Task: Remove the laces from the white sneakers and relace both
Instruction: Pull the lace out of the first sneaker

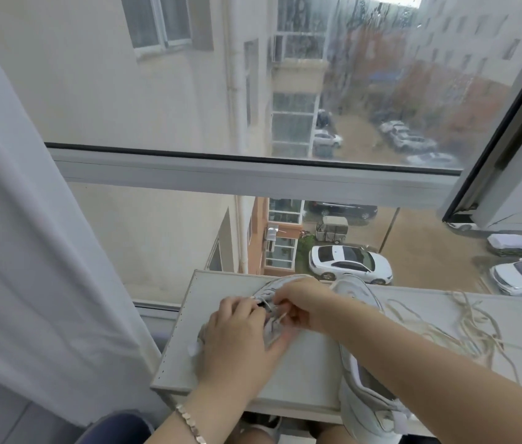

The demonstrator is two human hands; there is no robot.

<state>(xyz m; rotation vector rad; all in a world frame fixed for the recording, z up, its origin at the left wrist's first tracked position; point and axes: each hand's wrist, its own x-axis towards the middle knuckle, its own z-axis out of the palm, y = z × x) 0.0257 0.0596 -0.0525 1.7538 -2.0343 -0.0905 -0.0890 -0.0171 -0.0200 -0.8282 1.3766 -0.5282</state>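
Two white sneakers lie on a pale grey board by the window. The left sneaker is mostly hidden under my hands. My left hand rests over its body and holds it down. My right hand pinches a cream lace end at the eyelets. The right sneaker lies lengthwise under my right forearm, its heel hanging past the board's near edge. A loose cream lace lies tangled on the board to the right.
A grey curtain hangs on the left. The window glass and its frame stand right behind the board. An open window sash juts in at the upper right. Knees show below the board's near edge.
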